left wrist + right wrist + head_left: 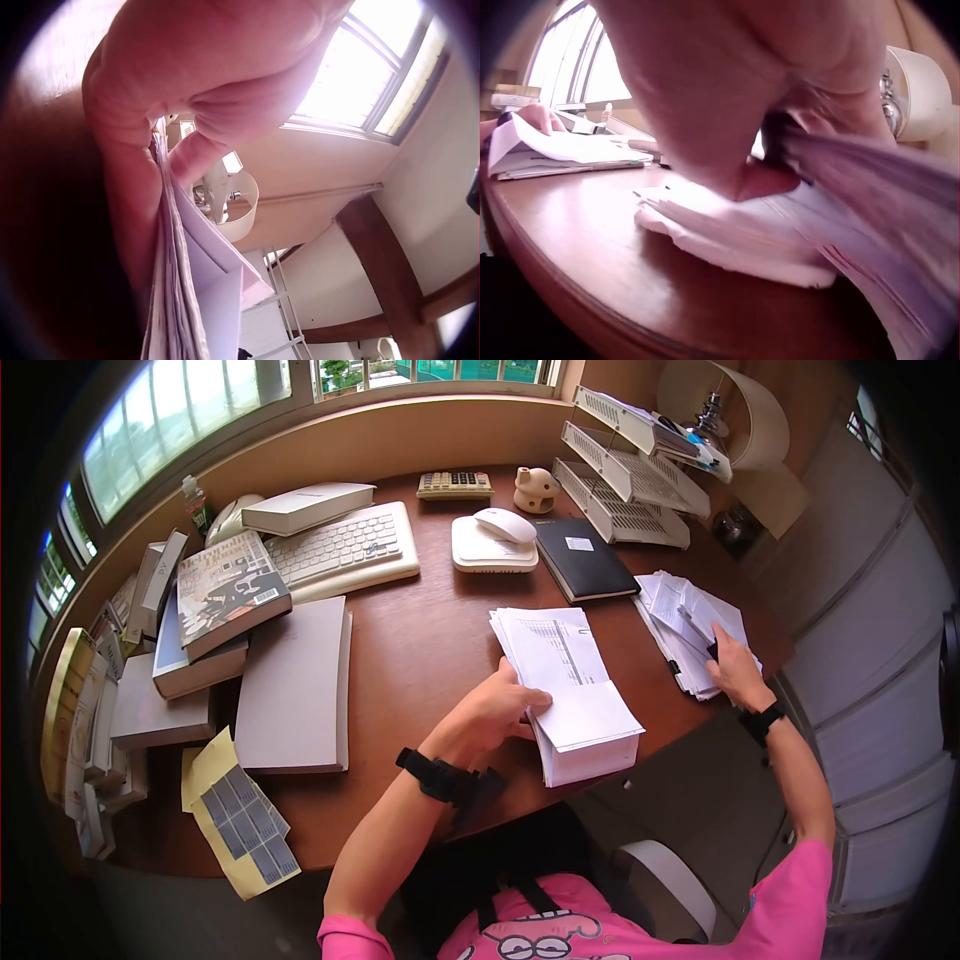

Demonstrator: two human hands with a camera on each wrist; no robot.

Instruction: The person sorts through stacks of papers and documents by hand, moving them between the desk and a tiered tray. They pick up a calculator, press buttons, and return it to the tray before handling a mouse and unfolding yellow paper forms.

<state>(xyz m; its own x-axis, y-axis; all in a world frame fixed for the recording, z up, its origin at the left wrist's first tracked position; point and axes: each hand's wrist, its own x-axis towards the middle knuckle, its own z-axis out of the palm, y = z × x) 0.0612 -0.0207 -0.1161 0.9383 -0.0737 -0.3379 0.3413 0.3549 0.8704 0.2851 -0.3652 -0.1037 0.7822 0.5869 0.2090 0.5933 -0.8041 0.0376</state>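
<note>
Two gatherings of white paper, one at each grip. At the front edge of the surface, a thick stack of white paper sheets [590, 735], with a printed table in narrow columns on the far half and a blank flap folded over the near half; borders slightly uneven, many layers showing at the near end. Farther right, a looser pile of white papers [662, 628], overlapping at different angles, with a black clip [683, 682] at its near-left side.

Left grip [495, 705] closed upon the left edge of the stack, thumb above and fingers below, apart only by the thickness of the sheets. Right grip [738, 668] nearly closed, pinching a small black piece [713, 651] together with papers, over the pile; too blurred in the right wrist view to tell how many sheets.

Underneath, a reddish-brown polished wooden surface [400, 660]. Beyond the stack, a white computer mouse [505, 525] on a white rounded box [490, 555], and just beside, a black notebook with white label [585, 565]. To the left, a white keyboard [350, 545] and piled thick books [230, 595]. Behind, a tan wall [440, 430] below bright windows [190, 420].
</note>
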